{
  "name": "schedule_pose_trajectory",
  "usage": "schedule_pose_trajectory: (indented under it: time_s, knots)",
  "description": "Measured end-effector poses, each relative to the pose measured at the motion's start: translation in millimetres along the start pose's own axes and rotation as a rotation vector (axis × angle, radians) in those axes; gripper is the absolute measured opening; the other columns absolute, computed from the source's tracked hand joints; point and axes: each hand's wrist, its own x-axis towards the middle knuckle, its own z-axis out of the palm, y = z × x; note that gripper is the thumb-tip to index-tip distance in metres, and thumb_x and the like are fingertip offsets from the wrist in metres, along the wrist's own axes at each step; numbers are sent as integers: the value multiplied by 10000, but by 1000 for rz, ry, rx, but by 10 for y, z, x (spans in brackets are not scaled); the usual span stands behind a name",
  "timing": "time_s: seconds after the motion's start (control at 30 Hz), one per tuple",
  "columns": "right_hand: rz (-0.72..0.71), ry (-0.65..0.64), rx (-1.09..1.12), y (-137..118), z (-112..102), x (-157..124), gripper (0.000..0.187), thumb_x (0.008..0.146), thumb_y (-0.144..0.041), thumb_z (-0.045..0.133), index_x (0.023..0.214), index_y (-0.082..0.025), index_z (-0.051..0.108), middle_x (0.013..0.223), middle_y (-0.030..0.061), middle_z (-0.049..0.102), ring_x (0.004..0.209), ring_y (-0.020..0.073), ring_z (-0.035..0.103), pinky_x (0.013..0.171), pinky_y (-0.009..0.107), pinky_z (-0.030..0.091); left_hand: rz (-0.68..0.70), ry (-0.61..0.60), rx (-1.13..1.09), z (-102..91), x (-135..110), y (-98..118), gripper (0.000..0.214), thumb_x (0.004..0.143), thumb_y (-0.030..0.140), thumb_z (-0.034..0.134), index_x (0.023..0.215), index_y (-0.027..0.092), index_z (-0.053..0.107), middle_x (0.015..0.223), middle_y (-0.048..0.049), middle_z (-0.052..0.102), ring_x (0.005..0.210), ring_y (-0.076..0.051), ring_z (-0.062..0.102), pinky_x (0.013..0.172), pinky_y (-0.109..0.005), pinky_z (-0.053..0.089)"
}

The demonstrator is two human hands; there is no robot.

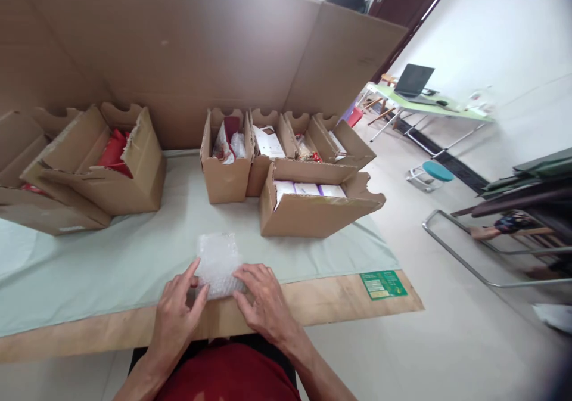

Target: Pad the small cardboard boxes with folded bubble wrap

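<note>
A clear bubble wrap packet [218, 258] lies flat at the front of the cloth, close to the table edge. My left hand [179, 305] is at its left side, thumb and fingers spread apart, with the tips touching the plastic. On the opposite side, my right hand [267, 302] has its fingers bent over the packet's right edge and its thumb by the lower corner. Whether anything is inside the wrap I cannot make out. Just beyond stands a cardboard bin [308, 213] holding white and purple packs [306, 189].
Behind are several cardboard bins, one with bubble-wrapped items [238, 145]. Bins on the left hold red packages [115, 152]. A tall cardboard panel [201, 49] stands at the back. Off to the right are a laptop [414, 84] on a green table and a stool [438, 171].
</note>
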Motion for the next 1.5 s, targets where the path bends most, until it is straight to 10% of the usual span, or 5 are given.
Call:
schedule_pose_trajectory:
  time_s: [0.3,0.43,1.07,1.27,1.5]
  knots:
    - [542,-77,689,76,-266,-469,864,885,-656,615,1545,-153,375,1127,138,714,959,254,708,845,388,573,411,-484,-409,-261,3,475,385,911,302,676,1278,201,625,1085,-88,763,1079,-258,674,975,-433,516]
    - [698,10,652,126,-201,-664,971,834,-641,685,1600,-186,300,1209,168,677,1059,294,691,899,437,565,220,-286,-186,-359,211,233,243,956,267,614,1180,183,655,1067,-107,743,1029,-252,683,936,-423,538]
    - [176,152,123,-45,-215,-591,406,931,-246,583,1333,-230,638,1238,100,739,1097,251,712,990,392,572,-182,-547,24,-672,-215,-98,247,881,383,564,680,241,577,802,-52,670,809,-248,624,781,-383,516]
    - [115,210,120,-21,-996,-361,135,945,-322,627,893,-228,709,790,24,726,714,179,684,681,283,570,-244,-588,-278,-828,504,112,345,894,564,584,768,253,666,647,14,661,565,-170,612,515,-255,478]
    - [24,669,-168,144,-2444,380,209,877,-411,724,877,-202,731,746,-6,666,676,150,605,655,295,511,156,-265,-241,-645,2173,1151,267,897,408,589,918,181,730,799,20,718,671,-125,612,672,-248,499]
